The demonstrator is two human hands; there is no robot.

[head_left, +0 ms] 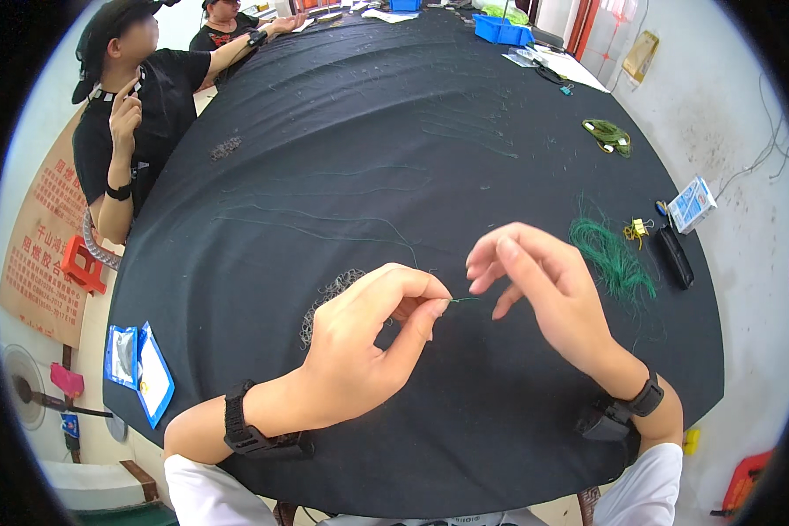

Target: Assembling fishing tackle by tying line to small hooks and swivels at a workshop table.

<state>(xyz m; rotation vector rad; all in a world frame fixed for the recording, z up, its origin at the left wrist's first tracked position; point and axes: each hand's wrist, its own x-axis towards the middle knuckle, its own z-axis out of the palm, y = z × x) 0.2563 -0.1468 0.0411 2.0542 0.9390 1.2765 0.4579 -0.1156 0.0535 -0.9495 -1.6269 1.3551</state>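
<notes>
Pinching a thin green thread (465,300) above the near middle of the black worktop (368,149).

The thread is clamped between thumb and forefinger of the left hand (368,346); only a short end is seen past the fingertips. The right hand (535,280) is held apart from it, fingers spread, holding nothing. A green thread bundle (612,256) is left at the right, a grey tangle (329,294) just beyond the left hand.

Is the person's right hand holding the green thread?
No, the right hand is open with spread fingers, while the left hand pinches the green thread between thumb and fingertip.
</notes>
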